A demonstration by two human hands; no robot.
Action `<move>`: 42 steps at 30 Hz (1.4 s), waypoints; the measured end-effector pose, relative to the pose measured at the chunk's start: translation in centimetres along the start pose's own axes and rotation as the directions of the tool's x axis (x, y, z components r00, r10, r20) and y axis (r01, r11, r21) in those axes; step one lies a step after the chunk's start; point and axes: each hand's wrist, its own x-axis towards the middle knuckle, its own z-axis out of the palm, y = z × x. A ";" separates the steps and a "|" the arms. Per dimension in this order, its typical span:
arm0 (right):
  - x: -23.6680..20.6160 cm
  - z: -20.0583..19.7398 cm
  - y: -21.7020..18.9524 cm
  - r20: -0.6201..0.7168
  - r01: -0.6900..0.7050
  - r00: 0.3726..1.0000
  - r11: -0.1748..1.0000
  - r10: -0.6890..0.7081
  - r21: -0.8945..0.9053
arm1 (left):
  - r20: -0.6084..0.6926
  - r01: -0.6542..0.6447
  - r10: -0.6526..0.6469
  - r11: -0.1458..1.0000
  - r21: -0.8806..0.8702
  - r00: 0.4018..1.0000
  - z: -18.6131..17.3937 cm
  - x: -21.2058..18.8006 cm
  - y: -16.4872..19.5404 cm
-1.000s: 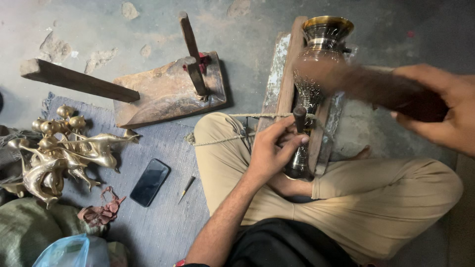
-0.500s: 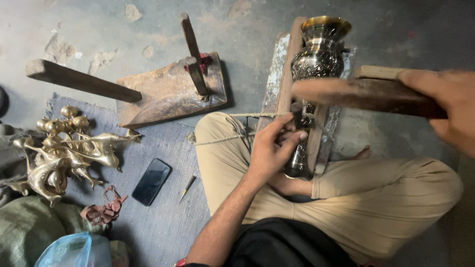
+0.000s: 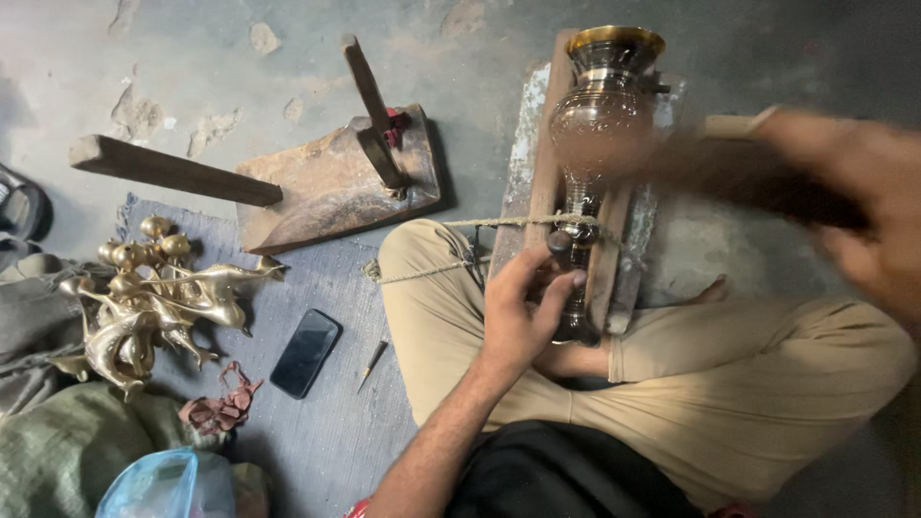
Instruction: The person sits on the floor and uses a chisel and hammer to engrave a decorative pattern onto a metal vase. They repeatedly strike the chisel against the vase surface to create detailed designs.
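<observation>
A dark engraved metal vase [image 3: 602, 125] with a brass rim lies in a wooden cradle [image 3: 543, 163], tied down by a cord [image 3: 499, 223]. My left hand [image 3: 523, 312] holds a small chisel [image 3: 560, 244] upright against the vase's narrow stem. My right hand [image 3: 863, 206], blurred with motion, grips a dark wooden mallet [image 3: 739, 177] that stretches leftward over the vase body. I sit cross-legged, with the cradle's near end resting on my legs.
Brass animal figurines [image 3: 153, 302] are heaped at the left on a grey mat. A black phone [image 3: 305, 352] and a small pointed tool [image 3: 372, 364] lie beside my knee. A wooden block with two angled bars [image 3: 336, 182] stands behind them. Cloth and a blue bag [image 3: 153, 484] fill the lower left.
The mallet in my right hand has stayed in motion over the vase, swinging across it. My left hand has kept the chisel on the stem.
</observation>
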 end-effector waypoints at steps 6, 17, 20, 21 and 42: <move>0.9 -0.5 -1.1 0.298 -0.145 0.927 0.952 0.226 -0.270 | 0.008 -0.004 0.004 1.000 0.020 1.000 -0.4 -0.1 -0.1; 0.5 -0.1 -0.6 0.448 -0.043 0.860 0.909 0.245 -0.414 | 0.024 -0.036 0.035 0.999 0.033 0.999 -0.7 0.0 0.0; 0.2 0.6 0.4 0.413 -0.121 0.879 0.949 0.239 -0.291 | 0.026 -0.026 0.025 0.999 0.032 0.999 -0.6 0.1 -0.2; 0.1 0.8 0.7 0.358 -0.160 0.908 0.970 0.217 -0.183 | 0.026 -0.014 0.014 1.000 0.027 1.000 -0.6 0.0 -0.3; 0.3 0.1 -0.4 0.156 0.060 0.988 0.909 0.005 -0.411 | -0.002 0.038 -0.038 0.999 0.032 0.999 -0.4 0.2 0.3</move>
